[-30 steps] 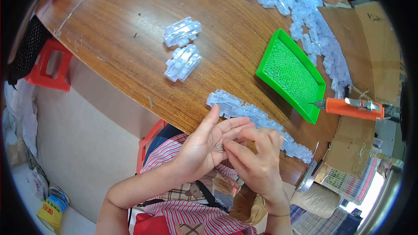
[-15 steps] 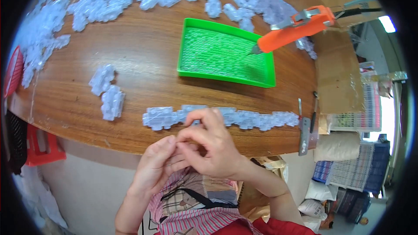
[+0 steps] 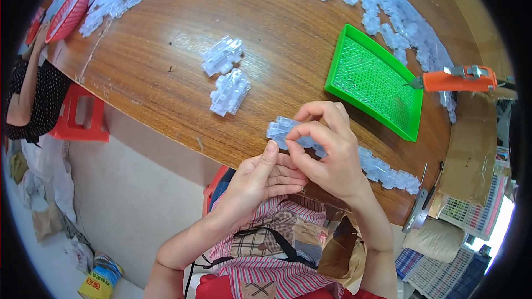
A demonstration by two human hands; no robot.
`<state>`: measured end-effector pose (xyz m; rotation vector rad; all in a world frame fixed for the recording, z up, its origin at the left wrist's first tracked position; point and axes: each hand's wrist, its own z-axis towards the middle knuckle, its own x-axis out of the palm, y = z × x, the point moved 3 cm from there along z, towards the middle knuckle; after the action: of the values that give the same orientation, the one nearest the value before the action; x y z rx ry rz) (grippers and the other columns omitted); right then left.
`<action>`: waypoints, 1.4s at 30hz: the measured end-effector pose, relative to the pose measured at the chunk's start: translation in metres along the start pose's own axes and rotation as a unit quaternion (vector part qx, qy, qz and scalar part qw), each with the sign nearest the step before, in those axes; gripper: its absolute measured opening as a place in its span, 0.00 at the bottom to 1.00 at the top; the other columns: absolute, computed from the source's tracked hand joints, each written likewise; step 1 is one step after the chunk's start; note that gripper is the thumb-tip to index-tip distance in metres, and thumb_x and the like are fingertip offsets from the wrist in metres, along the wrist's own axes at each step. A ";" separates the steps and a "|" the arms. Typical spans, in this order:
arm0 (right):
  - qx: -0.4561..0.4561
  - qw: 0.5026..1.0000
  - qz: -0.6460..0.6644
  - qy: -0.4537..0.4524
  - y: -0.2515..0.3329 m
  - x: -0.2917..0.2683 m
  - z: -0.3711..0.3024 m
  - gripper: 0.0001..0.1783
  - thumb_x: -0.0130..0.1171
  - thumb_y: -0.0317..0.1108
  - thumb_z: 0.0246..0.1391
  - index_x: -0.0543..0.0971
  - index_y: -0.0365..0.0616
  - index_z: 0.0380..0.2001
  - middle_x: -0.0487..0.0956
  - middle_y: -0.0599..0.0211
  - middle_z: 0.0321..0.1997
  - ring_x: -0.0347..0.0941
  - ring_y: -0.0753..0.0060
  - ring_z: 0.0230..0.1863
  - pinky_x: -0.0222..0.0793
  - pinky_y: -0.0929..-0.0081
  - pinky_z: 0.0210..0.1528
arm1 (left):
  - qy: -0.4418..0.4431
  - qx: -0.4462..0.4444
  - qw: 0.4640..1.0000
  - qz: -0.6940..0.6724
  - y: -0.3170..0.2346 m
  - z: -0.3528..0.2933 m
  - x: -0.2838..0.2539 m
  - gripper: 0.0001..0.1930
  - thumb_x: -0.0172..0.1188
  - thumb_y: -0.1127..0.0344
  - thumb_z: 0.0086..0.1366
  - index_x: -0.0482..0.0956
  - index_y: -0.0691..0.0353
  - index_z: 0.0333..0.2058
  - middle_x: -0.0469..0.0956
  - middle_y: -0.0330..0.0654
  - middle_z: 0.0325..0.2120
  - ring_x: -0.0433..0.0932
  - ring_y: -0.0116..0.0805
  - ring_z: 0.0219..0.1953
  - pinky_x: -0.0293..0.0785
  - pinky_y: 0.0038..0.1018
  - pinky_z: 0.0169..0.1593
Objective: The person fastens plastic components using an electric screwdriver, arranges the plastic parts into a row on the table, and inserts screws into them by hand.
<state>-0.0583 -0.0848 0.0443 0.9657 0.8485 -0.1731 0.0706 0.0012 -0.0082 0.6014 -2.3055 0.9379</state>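
Wooden bench point(image 3: 166, 61) w/ clear plastic parts heaped at 12 o'clock. Since 0.5 s ago my head swung; green tray point(image 3: 374, 80) now at 2 o'clock. Right hand point(image 3: 327, 152) still pinched shut on a clear plastic piece point(image 3: 288, 133) at bench edge; left hand point(image 3: 260, 180) open, thumb touching it.

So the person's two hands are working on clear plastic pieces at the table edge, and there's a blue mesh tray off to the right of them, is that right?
Not quite: the mesh tray is green, not blue, as the head view shows. The rest holds: the left hand and right hand meet over clear plastic pieces at the edge of the wooden table, and the tray lies to their right.
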 end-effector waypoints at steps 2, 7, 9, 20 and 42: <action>-0.033 0.999 -0.002 0.039 0.000 0.009 0.007 0.08 0.66 0.27 0.43 0.77 0.42 0.28 0.75 0.65 0.41 0.70 0.59 0.42 0.64 0.64 0.45 | 0.005 -0.020 1.000 -0.018 0.001 0.001 0.000 0.32 0.38 0.41 0.75 0.74 0.71 0.46 0.82 0.50 0.37 0.84 0.38 0.42 0.83 0.31 0.48; -0.012 0.997 0.017 0.078 -0.003 0.015 0.015 0.07 0.65 0.25 0.45 0.77 0.39 0.29 0.76 0.62 0.40 0.72 0.58 0.42 0.69 0.64 0.44 | 0.035 -0.056 0.996 -0.061 0.003 0.007 0.005 0.34 0.36 0.40 0.75 0.70 0.71 0.51 0.80 0.53 0.41 0.82 0.42 0.45 0.81 0.37 0.52; -0.016 0.996 0.008 0.086 0.001 0.014 0.018 0.07 0.65 0.24 0.46 0.77 0.39 0.30 0.77 0.62 0.39 0.72 0.57 0.41 0.70 0.65 0.43 | 0.033 -0.060 0.995 -0.069 0.002 0.008 0.005 0.33 0.36 0.40 0.75 0.70 0.71 0.52 0.80 0.54 0.42 0.82 0.42 0.46 0.81 0.37 0.52; 0.023 0.992 0.021 0.122 0.002 0.012 0.023 0.06 0.64 0.24 0.47 0.78 0.38 0.29 0.76 0.62 0.40 0.73 0.57 0.42 0.71 0.65 0.44 | 0.053 -0.053 0.995 -0.069 0.000 0.011 0.005 0.33 0.33 0.42 0.76 0.69 0.73 0.51 0.78 0.56 0.43 0.81 0.43 0.48 0.78 0.35 0.55; 0.059 0.996 -0.026 0.066 0.049 -0.038 -0.039 0.10 0.70 0.25 0.40 0.82 0.45 0.30 0.75 0.69 0.39 0.69 0.63 0.39 0.65 0.68 0.40 | 0.235 -0.117 0.921 -0.288 0.004 0.005 0.025 0.48 0.29 0.28 0.69 0.58 0.71 0.65 0.73 0.48 0.55 0.75 0.33 0.55 0.72 0.32 0.61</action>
<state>-0.0824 -0.0342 0.0923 1.0759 0.9948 -0.2077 0.0480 -0.0043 0.0037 0.7899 -1.6336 0.4477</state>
